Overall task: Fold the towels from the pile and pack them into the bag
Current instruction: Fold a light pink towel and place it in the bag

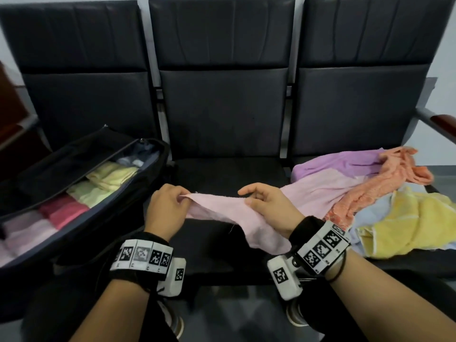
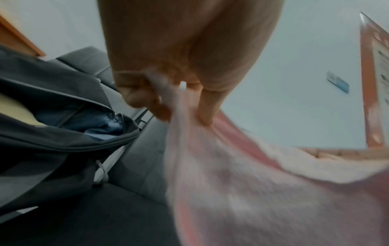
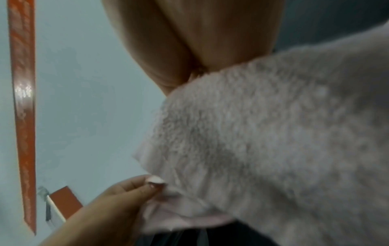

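A row of three seats (image 1: 222,114) fills the upper part of the head view, backrests at the top. On the left seat, at the frame's left edge, lies your open bag (image 1: 81,193), with folded towels (image 1: 74,206) packed side by side inside it. On the right seat, at the right edge, sits the pile of loose towels (image 1: 385,201). Over the middle seat, at frame centre, one towel (image 1: 222,211) stretches between your hands: your left hand (image 1: 167,208) at its left end, your right hand (image 1: 266,206) further right. The towel trails rightwards onto the pile. Your forearms enter from the bottom of the frame.
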Action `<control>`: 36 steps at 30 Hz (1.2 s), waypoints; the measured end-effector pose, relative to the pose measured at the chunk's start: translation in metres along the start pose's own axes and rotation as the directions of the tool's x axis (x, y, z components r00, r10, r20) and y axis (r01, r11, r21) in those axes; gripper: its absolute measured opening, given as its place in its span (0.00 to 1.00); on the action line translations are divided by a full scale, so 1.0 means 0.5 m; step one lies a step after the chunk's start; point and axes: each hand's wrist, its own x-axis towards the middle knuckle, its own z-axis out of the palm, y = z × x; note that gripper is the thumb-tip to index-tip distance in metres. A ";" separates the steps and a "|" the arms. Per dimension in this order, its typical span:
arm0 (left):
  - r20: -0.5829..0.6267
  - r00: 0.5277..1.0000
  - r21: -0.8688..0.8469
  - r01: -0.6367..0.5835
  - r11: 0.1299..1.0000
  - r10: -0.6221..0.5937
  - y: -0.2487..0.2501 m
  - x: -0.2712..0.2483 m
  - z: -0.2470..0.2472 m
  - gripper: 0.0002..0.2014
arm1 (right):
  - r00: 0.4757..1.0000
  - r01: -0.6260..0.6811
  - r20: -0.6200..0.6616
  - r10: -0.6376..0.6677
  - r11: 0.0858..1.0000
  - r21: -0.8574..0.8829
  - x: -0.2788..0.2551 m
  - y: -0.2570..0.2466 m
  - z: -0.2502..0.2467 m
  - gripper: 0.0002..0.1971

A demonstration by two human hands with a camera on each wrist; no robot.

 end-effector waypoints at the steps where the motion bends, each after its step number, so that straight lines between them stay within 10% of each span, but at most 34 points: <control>1: 0.020 1.000 -0.001 -0.021 1.000 0.021 0.002 -0.008 0.006 0.08 | 1.000 -0.009 -0.027 0.010 0.999 0.031 0.003 0.003 0.005 0.13; 5: 0.168 0.971 -0.136 -0.147 0.980 0.170 0.029 -0.045 0.036 0.15 | 0.997 -0.022 -0.072 0.026 0.998 0.060 0.016 0.005 0.020 0.13; 11: 0.493 0.828 -0.466 -0.009 0.885 0.268 0.059 -0.077 0.074 0.02 | 0.995 -0.023 -0.100 0.031 0.997 0.072 0.024 0.001 0.035 0.15; 18: 0.371 0.928 -0.601 0.220 0.768 0.024 0.068 -0.063 0.084 0.09 | 0.997 -0.007 -0.082 0.011 0.999 0.044 0.005 -0.006 0.028 0.14; 24: 0.441 0.884 -0.739 0.455 0.497 -0.154 0.068 -0.062 0.063 0.11 | 0.982 0.165 0.143 -0.123 0.927 -0.338 -0.062 0.031 0.046 0.32; 28: 0.516 0.850 -0.773 0.515 0.369 -0.106 0.066 -0.072 0.066 0.14 | 0.954 0.300 0.131 -0.270 0.837 -0.457 -0.070 0.062 0.085 0.24; 36: 0.406 0.884 -0.729 0.466 0.502 -0.231 0.044 -0.082 0.059 0.20 | 0.970 0.232 0.048 -0.237 0.855 -0.464 -0.050 0.024 0.081 0.09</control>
